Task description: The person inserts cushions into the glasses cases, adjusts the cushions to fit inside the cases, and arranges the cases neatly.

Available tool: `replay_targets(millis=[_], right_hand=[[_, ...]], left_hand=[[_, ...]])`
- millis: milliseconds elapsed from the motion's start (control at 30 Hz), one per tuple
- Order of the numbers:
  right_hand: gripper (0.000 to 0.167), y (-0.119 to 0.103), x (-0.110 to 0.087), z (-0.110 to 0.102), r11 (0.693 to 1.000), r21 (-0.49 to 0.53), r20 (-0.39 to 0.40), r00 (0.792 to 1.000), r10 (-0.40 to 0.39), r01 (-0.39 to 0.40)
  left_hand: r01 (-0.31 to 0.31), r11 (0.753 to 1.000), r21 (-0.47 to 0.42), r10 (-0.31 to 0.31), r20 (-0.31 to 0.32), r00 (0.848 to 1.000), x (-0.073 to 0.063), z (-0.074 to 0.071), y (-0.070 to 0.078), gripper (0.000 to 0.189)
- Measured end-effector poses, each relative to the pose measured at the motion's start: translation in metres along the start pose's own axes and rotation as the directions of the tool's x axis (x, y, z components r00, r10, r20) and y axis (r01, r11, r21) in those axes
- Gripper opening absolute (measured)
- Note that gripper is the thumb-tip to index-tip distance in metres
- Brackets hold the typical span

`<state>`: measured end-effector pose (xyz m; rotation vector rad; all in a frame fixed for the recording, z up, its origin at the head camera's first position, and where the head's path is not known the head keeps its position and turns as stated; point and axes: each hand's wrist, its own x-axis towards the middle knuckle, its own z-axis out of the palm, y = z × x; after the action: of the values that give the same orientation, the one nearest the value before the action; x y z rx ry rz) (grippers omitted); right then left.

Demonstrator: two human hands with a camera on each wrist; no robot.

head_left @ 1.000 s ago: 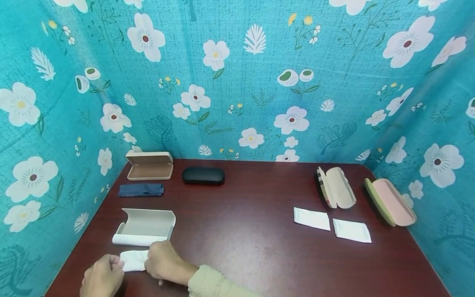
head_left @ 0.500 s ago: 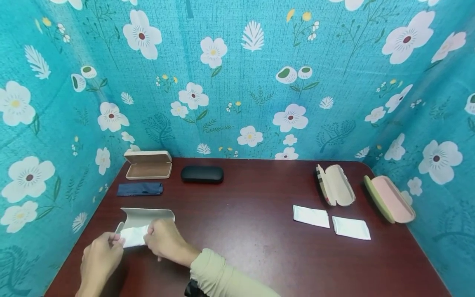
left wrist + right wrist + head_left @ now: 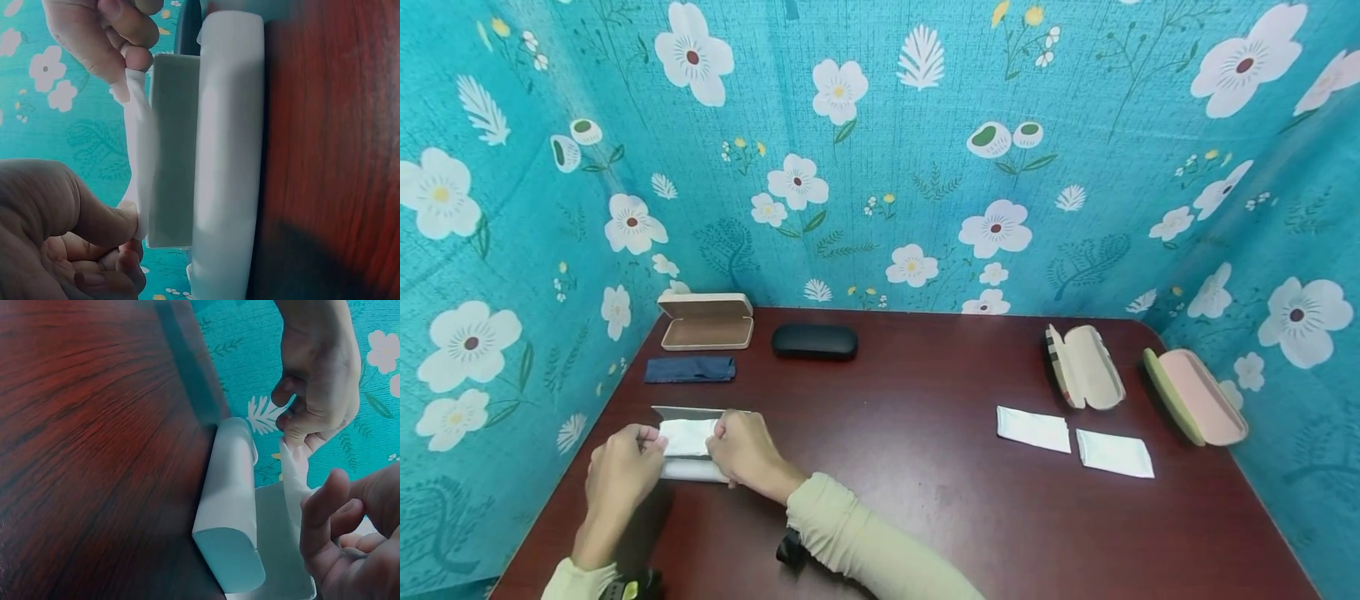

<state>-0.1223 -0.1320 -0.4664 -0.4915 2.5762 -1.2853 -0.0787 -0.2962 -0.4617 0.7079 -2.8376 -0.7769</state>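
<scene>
A folded white cloth (image 3: 687,437) is stretched between my two hands, above the open white glasses case (image 3: 694,471). My left hand (image 3: 623,468) pinches the cloth's left end between thumb and fingers. The other end is pinched by my right hand (image 3: 747,450). In the left wrist view the cloth (image 3: 141,153) hangs edge-on, apart from the case's rounded front (image 3: 230,156), with the grey lid lining behind. From the right wrist view, the case (image 3: 228,481) rests on the table and the cloth (image 3: 292,481) is held over its opening. My hands partly hide the case's ends.
Behind lie a dark blue cloth (image 3: 690,369), an open tan-lined case (image 3: 707,332) and a closed black case (image 3: 815,342). At right are two white cloths (image 3: 1033,429), an open cream-lined case (image 3: 1090,367) and an open pink-lined case (image 3: 1202,400). A floral curtain (image 3: 880,167) encloses the table (image 3: 925,517).
Both hands have lifted the white cloth from the table in front of the case and carried it away from me, over the case. The other cases and cloths stay put.
</scene>
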Motion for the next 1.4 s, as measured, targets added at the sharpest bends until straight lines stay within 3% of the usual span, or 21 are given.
replay_targets(millis=[133, 367, 633, 867, 1200, 1400], right_hand=[[0.031, 0.002, 0.005, 0.003, 1.000, -0.008, 0.001, 1.000, 0.015, -0.015], [0.049, 0.006, 0.011, 0.007, 0.990, -0.140, -0.004, 1.000, -0.005, 0.005], [0.051, 0.013, 0.018, 0.007, 0.967, -0.249, -0.020, 0.998, -0.063, 0.056], [0.048, 0.015, 0.020, 0.010, 0.942, -0.335, -0.014, 0.999, -0.030, 0.023], [0.044, 0.013, 0.021, 0.014, 0.895, -0.445, -0.020, 0.999, -0.041, 0.028], [0.043, 0.013, 0.021, 0.015, 0.879, -0.477, -0.027, 0.999, -0.040, 0.022]], left_hand=[[0.006, 1.000, 0.006, -0.006, 0.012, 1.000, 0.006, 0.002, -0.001, 0.025], [0.014, 0.999, 0.030, -0.016, 0.039, 0.999, 0.013, 0.007, -0.002, 0.025], [-0.004, 0.999, 0.050, 0.000, 0.069, 0.998, 0.017, 0.013, -0.005, 0.022], [-0.017, 0.997, 0.073, 0.011, 0.085, 0.996, 0.021, 0.018, -0.010, 0.023], [-0.066, 0.994, 0.092, 0.061, 0.049, 0.997, 0.020, 0.018, -0.014, 0.024], [-0.059, 0.993, 0.102, 0.059, 0.008, 0.998, 0.018, 0.017, -0.014, 0.025]])
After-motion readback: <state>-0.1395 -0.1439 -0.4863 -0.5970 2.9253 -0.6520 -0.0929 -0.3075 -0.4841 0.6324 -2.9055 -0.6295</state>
